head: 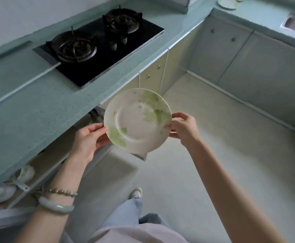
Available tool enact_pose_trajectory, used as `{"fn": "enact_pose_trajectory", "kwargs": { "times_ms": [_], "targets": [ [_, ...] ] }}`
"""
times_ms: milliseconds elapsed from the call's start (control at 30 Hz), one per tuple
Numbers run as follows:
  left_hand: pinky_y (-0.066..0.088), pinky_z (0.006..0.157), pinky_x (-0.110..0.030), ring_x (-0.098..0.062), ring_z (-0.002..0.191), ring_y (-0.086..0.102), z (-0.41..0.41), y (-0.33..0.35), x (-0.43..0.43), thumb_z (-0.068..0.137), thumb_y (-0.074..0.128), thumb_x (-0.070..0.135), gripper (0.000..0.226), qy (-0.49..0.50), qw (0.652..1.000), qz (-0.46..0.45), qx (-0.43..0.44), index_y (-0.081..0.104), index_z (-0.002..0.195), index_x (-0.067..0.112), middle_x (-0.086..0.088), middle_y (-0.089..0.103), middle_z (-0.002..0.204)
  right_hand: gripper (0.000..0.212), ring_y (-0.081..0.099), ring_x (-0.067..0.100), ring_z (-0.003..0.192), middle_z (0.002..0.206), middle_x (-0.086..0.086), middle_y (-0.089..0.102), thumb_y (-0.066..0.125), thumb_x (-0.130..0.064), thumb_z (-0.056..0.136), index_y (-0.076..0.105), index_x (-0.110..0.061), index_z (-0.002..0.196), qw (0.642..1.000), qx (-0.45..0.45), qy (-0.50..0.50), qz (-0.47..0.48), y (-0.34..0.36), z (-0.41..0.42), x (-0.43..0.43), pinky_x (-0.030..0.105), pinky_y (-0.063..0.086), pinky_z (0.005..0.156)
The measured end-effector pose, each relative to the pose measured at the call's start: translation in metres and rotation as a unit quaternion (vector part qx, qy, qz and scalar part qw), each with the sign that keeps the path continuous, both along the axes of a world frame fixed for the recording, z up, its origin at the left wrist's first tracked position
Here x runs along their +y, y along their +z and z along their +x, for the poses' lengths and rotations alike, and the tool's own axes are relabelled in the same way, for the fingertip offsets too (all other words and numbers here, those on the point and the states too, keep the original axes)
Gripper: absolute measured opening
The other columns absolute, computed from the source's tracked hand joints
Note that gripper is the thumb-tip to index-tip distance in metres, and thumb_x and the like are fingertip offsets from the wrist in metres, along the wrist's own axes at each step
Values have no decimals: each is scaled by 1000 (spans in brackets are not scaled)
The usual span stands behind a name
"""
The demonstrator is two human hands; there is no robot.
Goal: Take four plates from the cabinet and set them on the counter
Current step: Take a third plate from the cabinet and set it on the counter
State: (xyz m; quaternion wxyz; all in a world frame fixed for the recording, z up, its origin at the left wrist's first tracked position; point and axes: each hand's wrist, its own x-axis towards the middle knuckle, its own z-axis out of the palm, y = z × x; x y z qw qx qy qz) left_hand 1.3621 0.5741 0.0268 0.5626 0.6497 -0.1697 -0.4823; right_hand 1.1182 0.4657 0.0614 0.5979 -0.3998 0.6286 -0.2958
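**Fingers (95, 129) grip plate (137, 120) at opposite rims**

Left hand (89, 137) and right hand (183, 128) each pinch the green-leafed plate, held level over the floor (231, 137), just off the counter (29, 106) edge. Gas hob (97, 48) lies beyond; the open cabinet (52, 155) below the counter holds further dishes (25, 172).

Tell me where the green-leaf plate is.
Centre of the head view: the plate is held between left hand and right hand, just off the counter edge.
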Motion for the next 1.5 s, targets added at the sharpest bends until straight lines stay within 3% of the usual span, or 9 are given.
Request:
{"fn": "enact_pose_trajectory", "kwargs": {
  "times_ms": [167,600,767,933,1033,1300,1500],
  "targets": [
    [57,59,-26,-14,69,72,-22,17,-71,86,63,1,10,-88,996,-30,-6,68,89,9,-2,75,75,29,61,22,60,72,12,61,54,16,76,59,-7,92,996,-2,-91,-18,23,-36,-22,29,57,54],
    [58,60,-25,-12,63,70,-140,35,-255,87,61,0,10,-244,968,-52,3,66,85,9,0,74,69,32,64,23,64,77,11,64,56,18,77,59,-3,101,970,-33,-237,-37,27,-159,-120,31,59,57],
    [57,56,-24,-11,60,70,-207,36,-356,87,61,-1,10,-250,966,-65,14,66,85,7,0,73,67,33,63,22,62,76,12,64,57,17,77,59,-2,103,969,-22,-243,-51,30,-224,-213,32,58,59],
    [55,54,-22,-11,60,70,-267,46,-456,86,62,0,12,-235,969,-76,11,68,83,10,1,74,67,31,65,20,61,78,11,66,59,16,77,60,-4,101,973,-8,-224,-64,48,-285,-320,25,56,49],
    [55,54,-22,-11,60,70,-294,51,-508,86,62,0,12,-218,973,-80,10,68,83,10,1,74,67,30,67,22,66,86,13,67,59,15,76,62,-4,100,975,3,-206,-76,54,-315,-381,29,58,56],
    [54,52,-21,-10,59,69,-325,52,-652,86,62,-1,12,-193,978,-76,-2,67,83,9,1,73,65,28,69,23,69,91,16,68,62,12,76,63,-6,97,981,-4,-178,-71,41,-346,-535,28,58,57],
    [55,53,-22,-11,60,70,-337,46,-793,85,63,0,11,-218,973,-79,-9,67,83,10,-1,74,66,27,67,22,66,81,14,68,61,13,75,62,-7,93,976,-22,-203,-76,32,-360,-662,27,57,54]
  ]
}}
